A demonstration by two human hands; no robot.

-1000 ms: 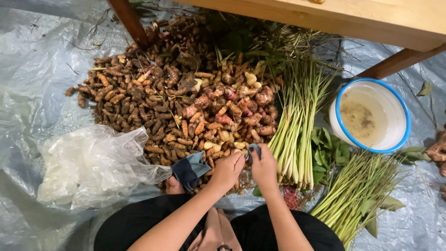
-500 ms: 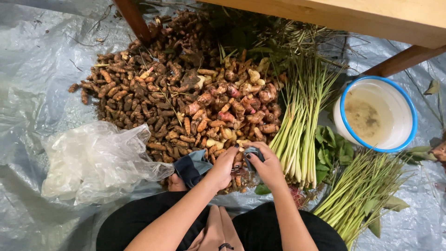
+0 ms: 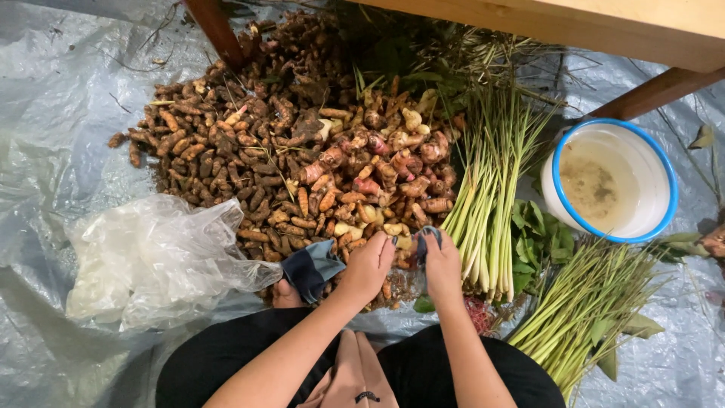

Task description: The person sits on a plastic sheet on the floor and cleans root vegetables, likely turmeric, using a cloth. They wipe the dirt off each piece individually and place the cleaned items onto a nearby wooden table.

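Hands at root pile (image 3: pixel 302 174) edge, left hand (image 3: pixel 368 266) curled over roots, right hand (image 3: pixel 442 261) pinching dark cloth (image 3: pixel 424 240), grip contents partly hidden

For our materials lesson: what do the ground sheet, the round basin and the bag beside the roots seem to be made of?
Ground sheet: likely plastic tarpaulin, grey, glossy, creased.
Round basin: probably plastic, possibly enamel; smooth white wall, blue rim.
Bag: thin clear plastic film, crumpled and shiny.

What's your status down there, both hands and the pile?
Left hand and right hand side by side at near edge of root pile, fingers curled on small roots. Dark cloth by left wrist. Lemongrass bundle close right, not blocking.
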